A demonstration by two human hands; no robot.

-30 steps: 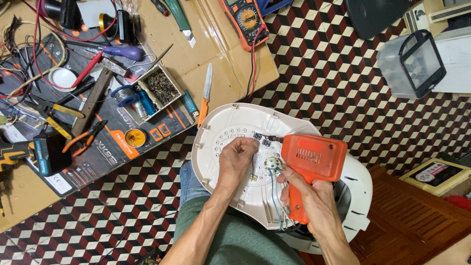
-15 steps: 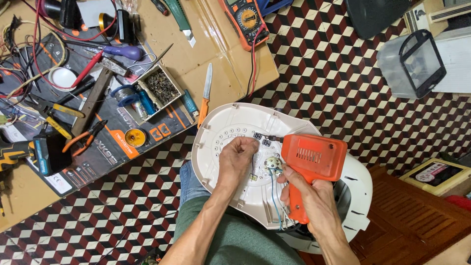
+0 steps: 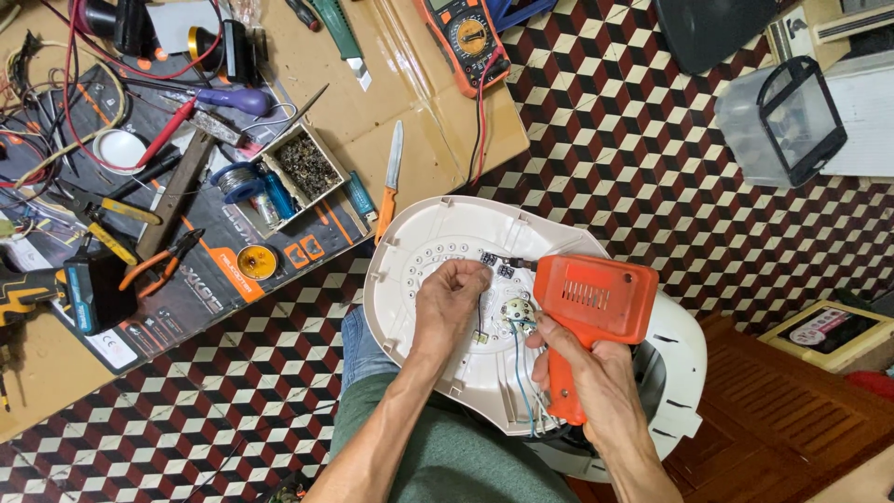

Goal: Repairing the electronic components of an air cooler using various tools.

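Firmly, the right hand (image 3: pixel 596 377) grips an orange pistol-shaped soldering gun (image 3: pixel 591 312) — the left hand (image 3: pixel 450 303) pinches, seemingly, a thin wire on the white round plastic appliance base (image 3: pixel 419 242).

Both forearms reach up from the bottom edge of the view, bare from the elbow down. The left hand (image 3: pixel 450 307) is turned palm down, knuckles toward the camera, its fingers (image 3: pixel 463 276) curled in and pinched together at the tips. The right hand (image 3: pixel 589 382) sits just beside it — wrapped in a fist grip, thumb pointing toward the left hand, wrist straight in line with the forearm.
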